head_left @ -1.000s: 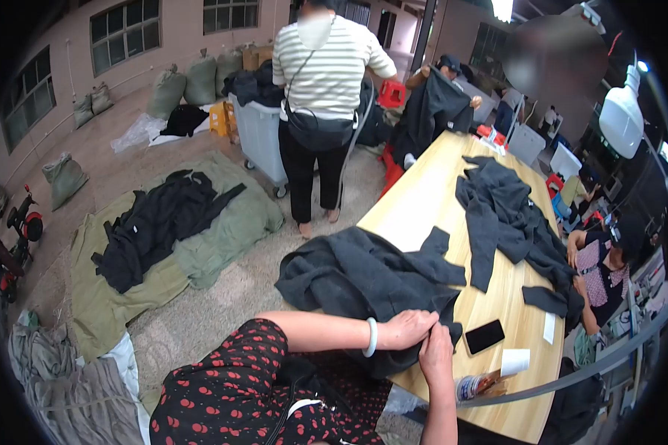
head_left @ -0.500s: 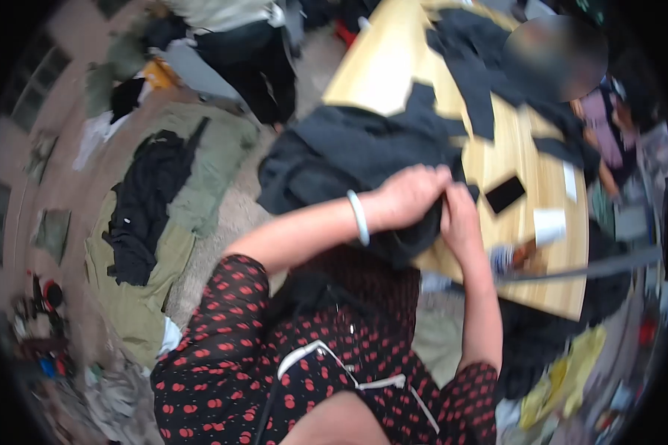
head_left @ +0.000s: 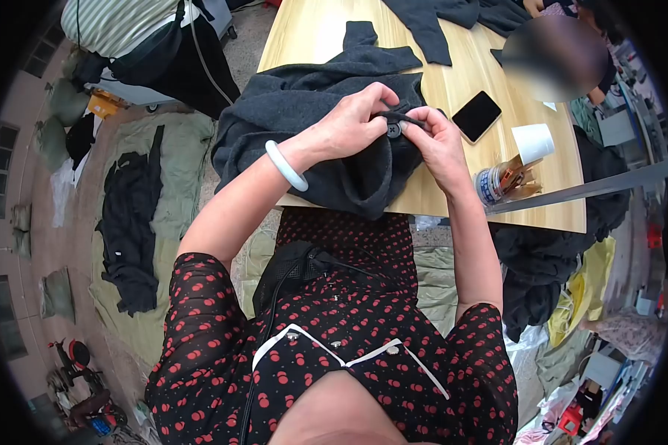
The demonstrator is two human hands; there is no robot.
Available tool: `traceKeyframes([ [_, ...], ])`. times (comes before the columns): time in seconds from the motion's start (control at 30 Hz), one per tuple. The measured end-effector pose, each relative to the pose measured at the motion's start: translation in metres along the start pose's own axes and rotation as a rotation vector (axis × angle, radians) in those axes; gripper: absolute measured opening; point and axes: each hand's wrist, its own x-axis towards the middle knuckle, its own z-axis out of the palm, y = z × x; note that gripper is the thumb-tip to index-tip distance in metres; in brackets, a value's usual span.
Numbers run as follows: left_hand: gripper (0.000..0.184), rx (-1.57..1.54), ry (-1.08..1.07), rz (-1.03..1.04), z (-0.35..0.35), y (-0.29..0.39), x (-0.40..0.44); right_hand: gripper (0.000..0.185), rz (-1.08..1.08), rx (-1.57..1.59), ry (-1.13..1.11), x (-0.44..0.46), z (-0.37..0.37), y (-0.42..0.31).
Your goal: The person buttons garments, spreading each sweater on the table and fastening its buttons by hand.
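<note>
A dark grey knitted cardigan (head_left: pixel 289 93) lies bunched over the near edge of the wooden table, part of it hanging down. My left hand (head_left: pixel 349 124), with a pale bangle at the wrist, pinches the cardigan's edge beside a dark round button (head_left: pixel 393 130). From the other side my right hand (head_left: pixel 439 142) grips the same edge, thumb close to the button. Both hands are closed and nearly touch. Whether the button is partly through a buttonhole I cannot tell.
On the wooden table (head_left: pixel 304 37) are a phone (head_left: pixel 476 116), a white cup (head_left: pixel 533 142) and a patterned jar (head_left: pixel 488 185) of tools. More dark knitwear (head_left: pixel 427 30) lies farther back. A metal bar (head_left: pixel 594 187) crosses the right side. Other people stand or sit nearby.
The view has shifted and sharpened, so the table and hands sit higher and further left. Both hands stay on the cardigan's edge, where the button now shows between them.
</note>
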Motion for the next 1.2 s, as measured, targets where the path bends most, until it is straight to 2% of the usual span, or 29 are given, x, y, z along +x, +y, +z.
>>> traceKeyframes([
  [0.13,0.029,0.031,-0.032,0.009,-0.002,-0.002,-0.001,0.012,-0.047,-0.138,0.037,-0.005,0.0,-0.003],
  [0.3,0.03,-0.075,-0.046,-0.046,-0.002,-0.005,0.004,0.013,-0.001,0.074,0.057,-0.011,0.002,-0.006],
  [0.43,0.031,-0.399,-0.008,-0.214,0.003,-0.005,0.005,0.018,-0.035,0.249,0.176,-0.017,0.01,-0.009],
  [0.53,0.032,-0.461,-0.017,-0.225,0.006,-0.005,0.006,0.017,0.135,0.308,0.114,-0.018,0.006,-0.007],
  [0.57,0.032,-0.417,-0.029,-0.22,0.006,-0.005,0.005,0.017,0.187,0.302,0.079,-0.018,0.002,-0.002],
  [0.63,0.03,-0.327,-0.05,-0.207,0.003,-0.004,0.004,0.013,0.134,0.336,0.057,-0.017,0.0,0.001],
  [0.73,0.026,0.198,0.212,0.21,0.009,-0.002,-0.007,0.01,0.056,0.442,0.074,-0.017,0.004,-0.01],
  [0.77,0.021,0.245,0.294,0.313,0.011,0.003,-0.014,0.011,0.011,0.46,0.075,-0.016,0.002,-0.013],
  [0.83,0.022,0.363,0.327,0.429,0.011,0.014,-0.034,0.013,-0.017,0.489,0.085,-0.012,-0.004,-0.026],
  [0.9,0.034,0.322,0.172,0.356,0.009,0.013,-0.049,0.016,-0.026,0.561,0.086,-0.01,-0.013,-0.037],
  [1.0,0.043,0.455,0.036,0.248,0.006,-0.004,-0.063,0.015,-0.082,0.647,0.076,-0.013,-0.021,-0.047],
  [1.1,0.038,0.567,-0.066,0.23,-0.005,-0.035,-0.077,0.018,-0.135,0.597,0.136,-0.018,-0.035,-0.047],
  [1.13,0.029,0.461,-0.139,0.104,-0.011,-0.041,-0.079,0.019,-0.143,0.617,0.119,-0.017,-0.042,-0.044],
  [1.2,0.025,0.545,-0.053,0.117,-0.016,-0.052,-0.087,0.021,-0.147,0.686,0.074,-0.014,-0.051,-0.036],
])
